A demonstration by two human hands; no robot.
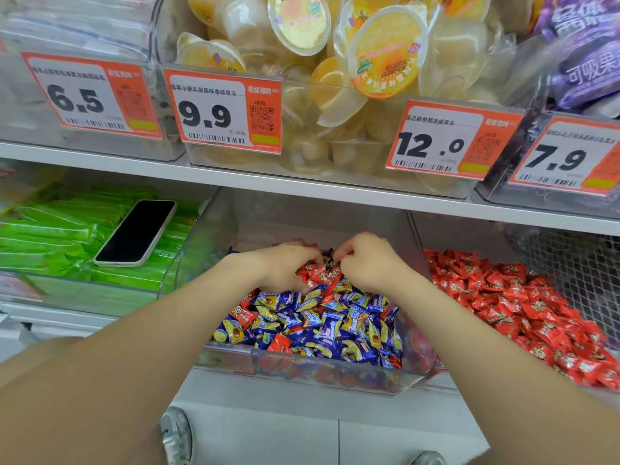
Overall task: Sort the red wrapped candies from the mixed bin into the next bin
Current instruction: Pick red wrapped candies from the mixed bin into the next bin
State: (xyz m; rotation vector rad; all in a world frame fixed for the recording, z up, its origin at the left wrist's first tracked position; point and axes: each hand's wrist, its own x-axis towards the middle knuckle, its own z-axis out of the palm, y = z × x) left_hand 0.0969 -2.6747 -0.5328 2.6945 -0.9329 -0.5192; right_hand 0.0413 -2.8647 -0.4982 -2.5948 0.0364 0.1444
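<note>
The clear mixed bin (322,380) on the lower shelf holds many blue-and-yellow wrapped candies (335,320) with red wrapped candies (322,275) scattered among them. Both hands reach deep into its back part. My left hand (285,266) curls round a bunch of red candies. My right hand (365,260) has its fingers curled, pinching a red candy at the fingertips. Directly to the right, the neighbouring bin (432,384) is heaped with red wrapped candies (523,307).
A phone (136,232) lies on green packets (50,236) in the bin to the left. The shelf above (302,182) carries bins of jelly cups (369,62) with orange price tags, overhanging the hands. Two shoes (176,434) show on the floor below.
</note>
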